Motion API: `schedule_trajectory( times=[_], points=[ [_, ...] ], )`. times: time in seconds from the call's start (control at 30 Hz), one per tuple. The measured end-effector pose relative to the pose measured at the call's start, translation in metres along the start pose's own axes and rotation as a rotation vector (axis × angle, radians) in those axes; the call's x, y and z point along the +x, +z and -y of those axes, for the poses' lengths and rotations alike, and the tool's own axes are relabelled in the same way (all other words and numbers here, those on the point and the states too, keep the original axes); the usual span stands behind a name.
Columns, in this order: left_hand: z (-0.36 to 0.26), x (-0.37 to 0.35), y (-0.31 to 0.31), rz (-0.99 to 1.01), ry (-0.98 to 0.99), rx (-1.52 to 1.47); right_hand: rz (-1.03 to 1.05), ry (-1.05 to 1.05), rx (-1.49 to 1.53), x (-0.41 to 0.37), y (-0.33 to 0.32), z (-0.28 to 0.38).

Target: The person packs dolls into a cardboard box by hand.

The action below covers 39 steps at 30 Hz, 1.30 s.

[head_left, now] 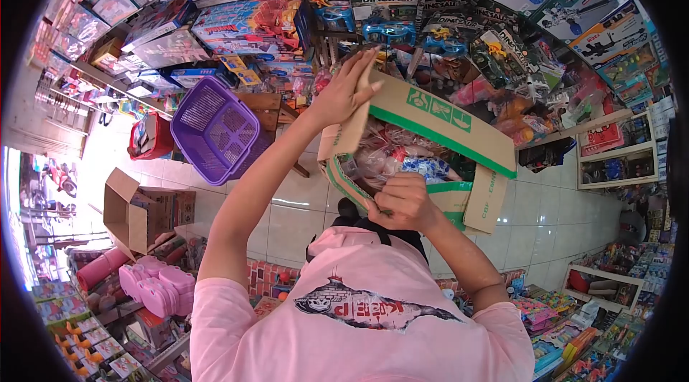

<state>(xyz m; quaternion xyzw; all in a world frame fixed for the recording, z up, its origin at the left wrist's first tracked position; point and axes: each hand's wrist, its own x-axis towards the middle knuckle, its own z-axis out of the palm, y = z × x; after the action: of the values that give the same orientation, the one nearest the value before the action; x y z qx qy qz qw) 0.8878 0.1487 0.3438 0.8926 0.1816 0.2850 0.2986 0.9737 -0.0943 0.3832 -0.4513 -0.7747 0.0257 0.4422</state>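
Observation:
An open cardboard box (pixel 495 202) with green tape along its edges is in front of my body. Inside it lie items wrapped in clear plastic (pixel 377 152), one with a blue-and-white pattern. At the box's far left corner my left hand (pixel 346 91) holds a raised flap (pixel 353 127), thumb on one side and fingers along its upper edge. My right hand (pixel 403 202) is curled into a fist on the near edge of the box, gripping the cardboard there. The palm side of that hand is hidden.
A purple plastic basket (pixel 215 127) stands to the left, near a red bin (pixel 151 136). Another open cardboard box (pixel 129 220) sits on the tiled floor (pixel 287 231). Hanging dinosaur toy packs (pixel 387 16) and boxed toys (pixel 247 26) fill the far side. A white shelf (pixel 617 152) is at right.

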Motion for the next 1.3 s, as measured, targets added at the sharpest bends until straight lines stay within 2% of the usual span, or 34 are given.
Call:
schedule_trajectory(
  times=[0.07, 0.13, 0.17, 0.2, 0.27, 0.3, 0.33, 0.4, 0.57, 0.6, 0.63, 0.73, 0.77, 0.83, 0.9, 0.97, 1.03, 1.07, 1.13, 1.17, 1.23, 1.3],
  points=[
    [0.002, -0.011, 0.008, 0.030, -0.015, 0.092, 0.009, -0.008, 0.004, -0.002, 0.001, 0.004],
    [0.005, -0.022, 0.022, 0.092, -0.082, 0.340, 0.027, 0.012, -0.003, -0.008, -0.002, 0.005],
    [0.011, -0.023, 0.018, 0.089, -0.020, 0.198, 0.033, 0.027, -0.014, -0.008, -0.003, 0.000],
    [0.019, -0.023, 0.012, 0.089, -0.016, 0.204, 0.027, 0.024, -0.015, -0.007, -0.002, -0.008],
    [0.031, -0.031, 0.006, 0.148, -0.009, -0.125, -0.050, 0.216, -0.106, -0.016, 0.004, -0.027],
    [0.030, -0.035, 0.005, 0.130, -0.036, -0.215, 0.023, 0.337, -0.141, -0.022, 0.008, -0.036],
    [0.030, -0.035, 0.004, 0.133, -0.034, -0.218, 0.022, 0.341, -0.144, -0.026, 0.014, -0.046],
    [0.031, -0.040, 0.006, 0.121, -0.084, -0.418, 0.005, 0.384, -0.252, -0.031, 0.031, -0.058],
    [0.043, -0.037, 0.007, 0.094, -0.078, -0.272, 0.086, 0.483, -0.352, -0.026, 0.043, -0.070],
    [0.047, -0.038, 0.007, 0.063, -0.063, -0.221, 0.113, 0.580, -0.345, -0.018, 0.040, -0.067],
    [0.051, -0.039, 0.007, 0.070, -0.057, -0.225, 0.139, 0.678, -0.337, -0.011, 0.034, -0.065],
    [0.062, -0.036, 0.001, 0.039, -0.090, -0.245, 0.007, 0.590, -0.404, -0.001, 0.005, -0.069],
    [0.063, -0.036, -0.001, 0.027, -0.118, -0.276, -0.014, 0.637, -0.380, -0.007, -0.008, -0.074],
    [0.068, -0.039, -0.005, 0.025, -0.179, -0.314, -0.123, 0.674, -0.450, -0.023, -0.044, -0.082],
    [0.066, -0.042, -0.011, 0.009, -0.197, -0.296, -0.216, 0.744, -0.653, -0.055, -0.081, -0.098],
    [0.072, -0.047, -0.013, -0.023, -0.258, -0.311, -0.275, 0.849, -0.900, -0.086, -0.121, -0.106],
    [0.071, -0.051, -0.014, -0.017, -0.277, -0.323, -0.293, 1.178, -1.130, -0.133, -0.139, -0.118],
    [0.069, -0.051, -0.014, -0.012, -0.299, -0.330, -0.296, 1.179, -1.133, -0.151, -0.147, -0.125],
    [0.064, -0.048, -0.009, -0.014, -0.286, -0.313, -0.231, 1.639, -0.522, -0.177, -0.157, -0.137],
    [0.062, -0.046, -0.006, -0.016, -0.275, -0.294, -0.235, 1.640, -0.522, -0.185, -0.152, -0.142],
    [0.071, -0.047, 0.001, -0.030, -0.253, -0.236, -0.433, 1.514, 0.083, -0.193, -0.145, -0.151],
    [0.072, -0.047, 0.003, -0.047, -0.235, -0.177, -0.418, 1.499, 0.061, -0.178, -0.146, -0.155]
  ],
)
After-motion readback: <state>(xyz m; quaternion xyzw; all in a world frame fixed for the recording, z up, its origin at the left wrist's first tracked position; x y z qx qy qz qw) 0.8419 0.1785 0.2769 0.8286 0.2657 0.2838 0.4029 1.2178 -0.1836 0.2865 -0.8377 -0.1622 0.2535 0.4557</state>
